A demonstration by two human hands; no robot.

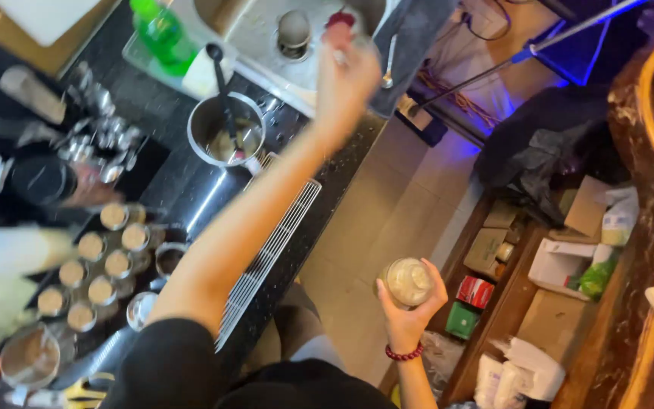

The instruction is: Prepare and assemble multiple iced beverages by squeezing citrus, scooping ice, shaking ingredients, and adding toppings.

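Item, lower centre-right: my right hand [409,309], grip closed round a glass jar [407,282] of pale contents. Left, on the dark desk [191,189]: small filled cups [104,265], steel pot [227,135]. Top centre: my left hand [344,76], grip pinching a small blurred object over the sink [266,38].

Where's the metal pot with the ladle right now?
In the head view the metal pot sits upper left of centre on the dark counter, just below the sink and beside the green bottle.

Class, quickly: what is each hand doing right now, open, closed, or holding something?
Left hand: raised over the sink, closed on a small blurred thing; what it is cannot be told.
Right hand: closed around a glass jar.
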